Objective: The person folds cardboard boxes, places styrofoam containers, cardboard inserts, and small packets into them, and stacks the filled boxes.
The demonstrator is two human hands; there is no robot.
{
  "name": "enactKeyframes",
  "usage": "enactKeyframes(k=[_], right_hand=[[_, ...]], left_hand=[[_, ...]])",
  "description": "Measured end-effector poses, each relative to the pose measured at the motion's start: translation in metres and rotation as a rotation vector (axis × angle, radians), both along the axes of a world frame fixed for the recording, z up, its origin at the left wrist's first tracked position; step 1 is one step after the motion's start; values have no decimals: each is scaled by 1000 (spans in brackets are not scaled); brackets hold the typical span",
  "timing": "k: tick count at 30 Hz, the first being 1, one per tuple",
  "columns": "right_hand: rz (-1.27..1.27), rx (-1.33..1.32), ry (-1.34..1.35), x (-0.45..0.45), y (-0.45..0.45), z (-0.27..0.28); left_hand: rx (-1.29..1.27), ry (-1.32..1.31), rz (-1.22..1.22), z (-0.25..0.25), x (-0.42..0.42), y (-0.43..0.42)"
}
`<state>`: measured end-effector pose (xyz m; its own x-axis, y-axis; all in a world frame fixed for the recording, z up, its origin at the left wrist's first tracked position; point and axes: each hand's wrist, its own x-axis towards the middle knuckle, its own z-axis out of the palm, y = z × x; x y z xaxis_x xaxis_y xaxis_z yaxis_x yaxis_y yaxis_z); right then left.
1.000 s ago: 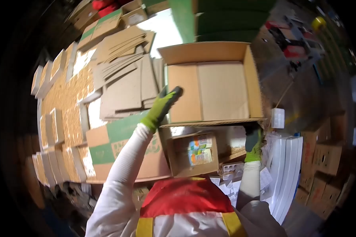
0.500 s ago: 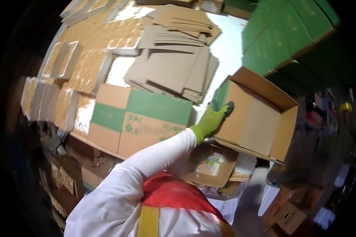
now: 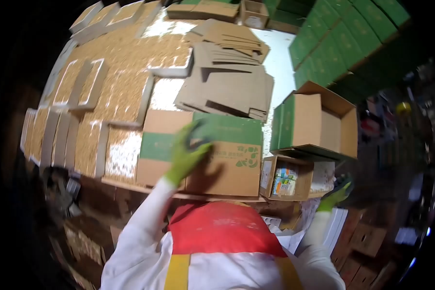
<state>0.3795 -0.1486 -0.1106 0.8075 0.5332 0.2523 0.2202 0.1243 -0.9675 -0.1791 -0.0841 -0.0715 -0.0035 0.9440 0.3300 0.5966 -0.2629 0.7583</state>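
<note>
My left hand (image 3: 191,150), in a green glove with dark fingertips, is over a flattened green and brown carton (image 3: 241,179). It is a little blurred, with thumb and fingers apart and nothing in them. My right hand (image 3: 338,193), in a similar glove, is beyond the table's front edge at the right. Its fingers look apart and nothing shows in them. Above it and to its left stands a formed cardboard box (image 3: 307,116), its opening turned to the right. Just below that box is a small open box (image 3: 302,186) with colourful printed packets inside.
Behind the flat carton lies a loose pile of cardboard sheets (image 3: 227,87). White-edged trays (image 3: 89,87) of small tan pieces cover the table's left side. Green boxes (image 3: 348,38) are stacked at the right back. More cartons (image 3: 367,237) stand low at the right.
My left hand has left the formed box and moved left over the flat carton. My right hand has come away from under the formed box. The view has shifted too.
</note>
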Motion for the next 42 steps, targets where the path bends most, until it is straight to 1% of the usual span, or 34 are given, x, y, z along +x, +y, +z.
enactKeyframes(k=[1,2,3,4,5,7,9,10,11,13,14,15,16,17,18,19,20,21,22,23,24,25,26,27,28,30,31,33,35,37,38,39,41,42], right_hand=[[33,-197,-357,-86,-22,48],[349,-58,-357,-146,-41,55],[585,-214,-319,-208,-49,72],[823,-367,-272,-264,-45,84],[834,-446,-553,-301,-36,64],[436,-975,-1114,-329,-35,-18],[366,-1059,-793,-346,-30,-12],[332,-1081,-634,-347,-21,-7],[398,-1030,-671,-343,-18,3],[536,-934,-743,-327,-20,42],[627,-878,-815,-328,-16,86],[796,-791,-1155,-311,-13,114],[972,-660,-1494,-301,-5,140],[968,-561,-1493,-316,3,187],[872,-353,-1437,-312,17,192],[996,-305,-1388,-344,33,232],[1015,-110,-1409,-357,47,226],[1027,81,-1423,-367,58,216],[963,-71,-1400,-376,74,206],[1032,-85,-1436,-373,92,208],[1069,-93,-1437,-372,97,213],[1101,-113,-1427,-375,98,216],[1140,-300,-1347,-381,98,229],[1312,-600,-1127,-383,105,252],[1375,-532,-1044,-375,121,244],[1511,-448,-919,-361,163,215],[1592,-519,-908,-373,172,229],[1496,-725,-1255,-411,178,249],[1439,-431,-1209,-413,195,223],[1244,-30,-1376,-446,173,229],[1272,3,-1374,-461,172,219],[1293,36,-1368,-479,169,210],[1263,155,-1428,-496,173,191],[1293,-3,-1429,-502,174,202]], left_hand=[[-96,-311,89,2,-46,-29],[-80,-343,241,-17,-93,-55],[-183,-475,389,-46,-133,-80],[-226,-154,398,-55,-156,-101],[-258,171,404,-62,-172,-118],[-518,-204,299,-90,-180,-137],[-615,-329,135,-47,-160,-144],[-382,167,106,-82,-169,-157],[-353,172,42,-60,-168,-152],[-306,185,-83,30,-164,-145],[-307,131,-169,66,-169,-138],[-307,78,-243,93,-172,-128],[-211,194,-282,105,-193,-116],[-295,91,-242,116,-213,-98],[-301,-4,-192,146,-211,-78],[-352,284,-234,163,-225,-51],[-354,476,-308,182,-221,-29],[-354,679,-301,191,-212,-8],[-232,775,-268,178,-213,9],[-118,808,-202,193,-191,15],[226,611,-228,189,-167,18],[209,537,-215,181,-136,7],[257,664,-268,164,-105,-6],[227,629,-145,163,-85,-26],[367,819,-58,158,-80,-37],[435,683,-86,146,-72,-62],[458,642,-79,138,-69,-69],[476,536,-63,147,-66,-76],[431,384,-56,153,-66,-78],[372,193,-193,166,-60,-84],[400,109,-259,166,-48,-88],[86,190,-557,187,-40,-97],[255,44,-542,188,-73,-96],[346,-24,-536,185,-100,-95]])
